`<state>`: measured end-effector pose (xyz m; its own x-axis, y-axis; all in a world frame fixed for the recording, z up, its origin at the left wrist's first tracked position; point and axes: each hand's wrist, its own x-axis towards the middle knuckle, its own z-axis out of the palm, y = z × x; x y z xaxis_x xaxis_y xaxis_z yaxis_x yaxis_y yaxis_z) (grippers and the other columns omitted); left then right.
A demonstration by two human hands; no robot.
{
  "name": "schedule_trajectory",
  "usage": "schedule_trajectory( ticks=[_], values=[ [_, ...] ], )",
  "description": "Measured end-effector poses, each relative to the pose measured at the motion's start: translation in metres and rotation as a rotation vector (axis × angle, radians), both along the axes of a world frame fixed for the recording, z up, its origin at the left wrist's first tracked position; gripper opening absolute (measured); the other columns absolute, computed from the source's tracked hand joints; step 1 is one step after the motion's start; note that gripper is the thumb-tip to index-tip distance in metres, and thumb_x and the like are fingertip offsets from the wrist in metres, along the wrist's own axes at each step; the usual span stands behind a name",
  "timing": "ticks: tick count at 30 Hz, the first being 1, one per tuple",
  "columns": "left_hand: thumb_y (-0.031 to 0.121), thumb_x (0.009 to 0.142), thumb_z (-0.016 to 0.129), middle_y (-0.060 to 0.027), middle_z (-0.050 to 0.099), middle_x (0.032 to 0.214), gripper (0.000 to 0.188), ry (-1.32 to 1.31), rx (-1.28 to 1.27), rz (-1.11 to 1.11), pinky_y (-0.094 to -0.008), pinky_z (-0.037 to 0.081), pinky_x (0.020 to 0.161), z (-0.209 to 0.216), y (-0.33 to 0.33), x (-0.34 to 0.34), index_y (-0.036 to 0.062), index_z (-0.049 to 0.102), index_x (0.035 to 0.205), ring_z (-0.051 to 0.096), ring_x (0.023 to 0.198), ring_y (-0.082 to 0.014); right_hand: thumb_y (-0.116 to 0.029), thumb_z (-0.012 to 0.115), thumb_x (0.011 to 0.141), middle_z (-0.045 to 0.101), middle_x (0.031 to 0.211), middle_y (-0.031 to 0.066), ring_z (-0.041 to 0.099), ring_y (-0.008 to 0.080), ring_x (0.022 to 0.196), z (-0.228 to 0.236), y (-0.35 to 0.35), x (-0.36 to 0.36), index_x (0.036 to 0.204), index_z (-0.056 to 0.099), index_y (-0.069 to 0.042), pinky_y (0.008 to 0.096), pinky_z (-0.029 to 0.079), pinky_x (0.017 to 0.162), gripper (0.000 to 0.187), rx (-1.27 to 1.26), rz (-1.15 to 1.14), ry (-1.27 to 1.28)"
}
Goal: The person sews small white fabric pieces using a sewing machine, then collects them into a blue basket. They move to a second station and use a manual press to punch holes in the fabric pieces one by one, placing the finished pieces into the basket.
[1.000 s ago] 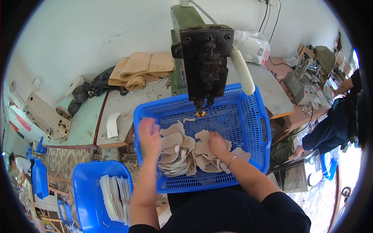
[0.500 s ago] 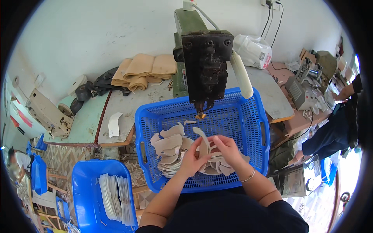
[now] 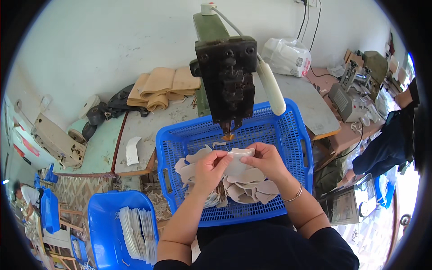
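Observation:
Between my two hands, a thin off-white curved fabric piece (image 3: 237, 165) is stretched by its upper edge. My left hand (image 3: 212, 169) pinches its left corner between thumb and fingers, and my right hand (image 3: 268, 161) pinches its right side. Both hands are over a blue slatted plastic basket (image 3: 294, 135). Beneath them lie several similar cut pieces (image 3: 249, 185) in loose, overlapping stacks, partly hidden by my left hand and forearm. Just above the held piece hangs the brass-coloured tip (image 3: 228, 137) of a dark machine head (image 3: 229, 76).
A blue tub (image 3: 101, 225) with bundled white strips stands at lower left. Folded tan sheets (image 3: 164, 85), a white piece (image 3: 132, 150) and a plastic bag (image 3: 286, 56) lie on the worktable (image 3: 135, 123). At right, another person's arm (image 3: 382, 144) is near a bench machine (image 3: 346, 103).
My hands have turned the piece from edge-on to flat and spread it between them, raising it slightly toward the machine tip. The view has shifted a little.

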<state>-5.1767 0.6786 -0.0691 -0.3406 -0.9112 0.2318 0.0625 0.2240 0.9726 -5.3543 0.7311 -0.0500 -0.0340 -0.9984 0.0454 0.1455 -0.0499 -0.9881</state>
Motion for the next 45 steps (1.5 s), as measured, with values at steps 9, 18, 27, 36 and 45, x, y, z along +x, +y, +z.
schedule_trajectory(
  ticks=[9, 18, 27, 36, 45],
  values=[
    [0.013, 0.074, 0.073, -0.0001, 0.058, 0.063, 0.018, 0.075, 0.029, 0.168, -0.0171, 0.038, 0.050, 0.019, -0.009, -0.027, 0.0025, 0.059, 0.071, 0.048, 0.055, -0.0030, -0.016, 0.066, 0.079, 0.057, 0.070, -0.0028, 0.045, 0.0038, 0.062, -0.001, -0.020, -0.017, 0.076, 0.060, -0.004, 0.0183, 0.036, 0.056, 0.013, 0.019, -0.020, -0.033],
    [0.013, 0.071, 0.075, -0.0018, 0.058, 0.062, 0.020, 0.126, 0.036, 0.227, -0.0172, 0.038, 0.049, 0.026, -0.013, -0.031, 0.0019, 0.058, 0.068, 0.047, 0.054, -0.0034, -0.014, 0.066, 0.078, 0.057, 0.069, -0.0018, 0.046, 0.0053, 0.061, 0.002, -0.027, -0.014, 0.076, 0.061, -0.003, 0.0190, 0.037, 0.056, 0.012, 0.014, -0.028, -0.173],
    [0.014, 0.071, 0.075, -0.0033, 0.059, 0.063, 0.022, 0.220, 0.183, 0.165, -0.0173, 0.039, 0.049, 0.025, -0.015, -0.033, 0.0013, 0.058, 0.069, 0.049, 0.053, -0.0045, -0.013, 0.066, 0.078, 0.059, 0.072, 0.0003, 0.052, 0.0065, 0.063, 0.007, -0.027, -0.013, 0.076, 0.060, -0.003, 0.0196, 0.042, 0.057, 0.012, 0.056, -0.043, -0.287],
    [0.014, 0.071, 0.075, -0.0031, 0.059, 0.063, 0.022, 0.269, 0.176, 0.184, -0.0171, 0.038, 0.049, 0.022, -0.015, -0.033, 0.0014, 0.057, 0.070, 0.049, 0.054, -0.0047, -0.012, 0.066, 0.078, 0.060, 0.073, 0.0012, 0.054, 0.0079, 0.064, 0.008, -0.029, -0.011, 0.077, 0.060, -0.003, 0.0205, 0.044, 0.058, 0.011, 0.019, -0.051, -0.242],
    [0.011, 0.071, 0.074, -0.0022, 0.059, 0.065, 0.019, 0.310, 0.185, 0.205, -0.0174, 0.039, 0.054, 0.019, -0.016, -0.026, 0.0015, 0.059, 0.071, 0.049, 0.057, -0.0049, -0.013, 0.066, 0.078, 0.059, 0.071, 0.0004, 0.051, 0.0066, 0.062, 0.008, -0.031, -0.003, 0.077, 0.061, -0.002, 0.0199, 0.041, 0.057, 0.012, 0.006, -0.046, -0.255]
  ],
)
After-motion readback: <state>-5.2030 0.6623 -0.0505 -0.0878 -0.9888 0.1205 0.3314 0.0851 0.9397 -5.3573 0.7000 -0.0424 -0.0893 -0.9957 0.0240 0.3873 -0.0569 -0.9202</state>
